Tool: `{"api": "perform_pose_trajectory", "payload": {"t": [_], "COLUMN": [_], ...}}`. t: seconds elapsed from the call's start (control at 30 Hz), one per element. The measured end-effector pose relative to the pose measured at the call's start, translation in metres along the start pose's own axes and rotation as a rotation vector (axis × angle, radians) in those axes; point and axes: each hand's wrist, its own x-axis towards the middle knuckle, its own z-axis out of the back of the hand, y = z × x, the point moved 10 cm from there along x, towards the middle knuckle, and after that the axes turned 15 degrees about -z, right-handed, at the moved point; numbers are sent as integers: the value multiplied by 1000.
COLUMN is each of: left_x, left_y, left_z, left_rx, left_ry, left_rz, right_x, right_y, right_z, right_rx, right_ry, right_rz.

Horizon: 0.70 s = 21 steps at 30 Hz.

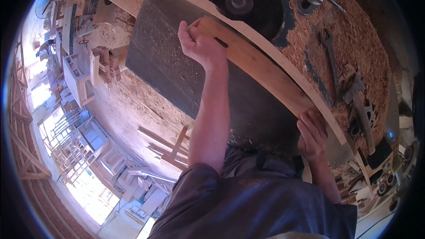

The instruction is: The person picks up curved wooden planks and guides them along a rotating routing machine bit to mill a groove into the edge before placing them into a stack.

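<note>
A smooth, warm-brown wooden board (261,64) with a dark slot near its left end lies on a dark metal machine table (164,57). It runs along a pale wooden strip (270,46). My left hand (201,46) is closed on the board's left end, its fingers curled over the edge. At the opposite end, my right hand (312,135) grips the board, fingers on top; its thumb is hidden. Beyond the strip, a round metal hub (239,2) sits in a dark circular recess.
Shavings cover the machine's far side, where a metal post with a handle (311,0), a wrench (328,55) and a hammer-like tool (361,115) lie or stand. Wood pieces (170,146) lie on the floor at left; stacked furniture frames (84,137) stand farther off.
</note>
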Motion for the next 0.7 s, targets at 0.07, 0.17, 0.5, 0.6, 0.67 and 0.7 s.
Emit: {"api": "perform_pose_trajectory", "payload": {"t": [0.07, 0.17, 0.5, 0.6, 0.67, 0.7], "left_x": [1, 1, 14, 12, 11, 12], "left_y": [-1, -3, 9, 13, 1, -7], "left_z": [-2, -6, -5, -10, -15, -17], "left_rx": [-50, -126, -5, -98, -75, -67], "left_ry": [-16, -24, 4, 40, 84, 105], "left_rz": [44, 61, -63, -20, 19, 32], "right_x": [2, 1, -1, 1, 1, 0], "right_y": [0, 0, 6, 9, 13, 14], "right_z": [-2, -4, -4, -2, 0, 1], "right_rx": [1, -16, -41, -12, -33, -43], "right_ry": [0, -10, -47, -62, -103, -129], "right_rz": [-2, 6, 24, -9, -4, 3]}}
